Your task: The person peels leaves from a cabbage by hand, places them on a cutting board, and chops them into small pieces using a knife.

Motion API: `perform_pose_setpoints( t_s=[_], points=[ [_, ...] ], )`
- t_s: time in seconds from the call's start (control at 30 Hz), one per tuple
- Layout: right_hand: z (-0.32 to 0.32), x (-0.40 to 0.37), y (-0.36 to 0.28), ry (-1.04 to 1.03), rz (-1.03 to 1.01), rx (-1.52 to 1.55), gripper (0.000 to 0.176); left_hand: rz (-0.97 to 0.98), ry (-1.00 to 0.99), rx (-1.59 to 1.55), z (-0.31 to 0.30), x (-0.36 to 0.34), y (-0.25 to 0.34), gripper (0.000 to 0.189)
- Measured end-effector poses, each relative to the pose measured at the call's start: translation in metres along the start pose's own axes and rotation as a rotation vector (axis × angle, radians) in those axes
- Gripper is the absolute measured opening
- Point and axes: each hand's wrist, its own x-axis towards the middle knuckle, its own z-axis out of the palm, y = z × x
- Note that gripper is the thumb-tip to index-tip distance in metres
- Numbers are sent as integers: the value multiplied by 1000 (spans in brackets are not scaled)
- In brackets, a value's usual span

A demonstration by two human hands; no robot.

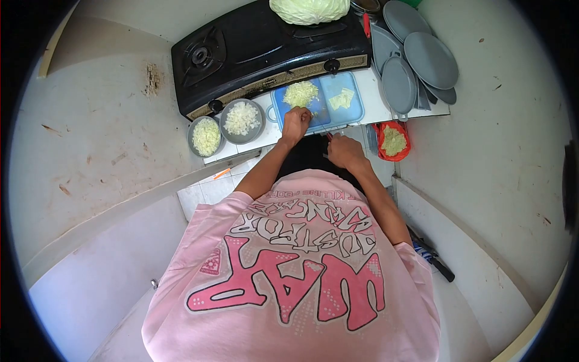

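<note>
My left hand [297,125] rests at the near part of a blue cutting board [319,112], its fingers drawn together over small green bits; what they pinch, if anything, is hidden. Just beyond them lies a heap of shredded cabbage [300,94]. The board is on a lighter blue tray [358,113], where flat pale cabbage pieces [342,99] lie to the right. Close to my body, below the counter edge, my right hand [345,151] is closed round a knife [329,137]; only a bit of red handle shows clearly, and its blade is hard to make out.
Two grey bowls of chopped pale vegetable, one nearer [192,140] and one larger [259,128], stand left. A black two-burner stove [259,51] bears a cabbage [309,11]. Grey plates [430,60] stand right, above a red bag [407,148] of scraps.
</note>
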Motion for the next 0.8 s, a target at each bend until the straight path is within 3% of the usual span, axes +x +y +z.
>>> perform_pose_setpoints(
  t_s=[0.8],
  points=[
    [-1,-2,-7,23,11,11,32,39,22,30,4,-5,-7,11]
  ],
)
